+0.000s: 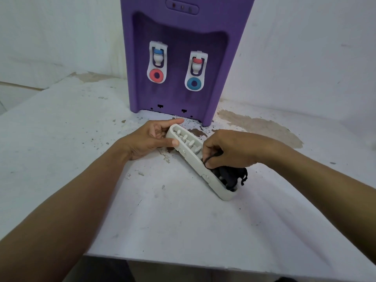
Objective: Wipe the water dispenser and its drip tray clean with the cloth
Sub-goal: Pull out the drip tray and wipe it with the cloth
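Observation:
A purple water dispenser (183, 58) with two white taps stands at the back of the table. In front of it lies the detached white drip tray (195, 163), turned diagonally and tilted, its pegged inside facing up. My left hand (152, 139) grips the tray's far end between thumb and fingers. My right hand (230, 149) presses a dark cloth (232, 178) into the tray's near end; most of the cloth is bunched under the hand and spills over the tray's rim.
The white table (81, 159) has flaking paint, dark specks and a brown bare patch (260, 127) right of the dispenser. Its front edge (203, 263) is near me. A white wall (61, 37) rises behind.

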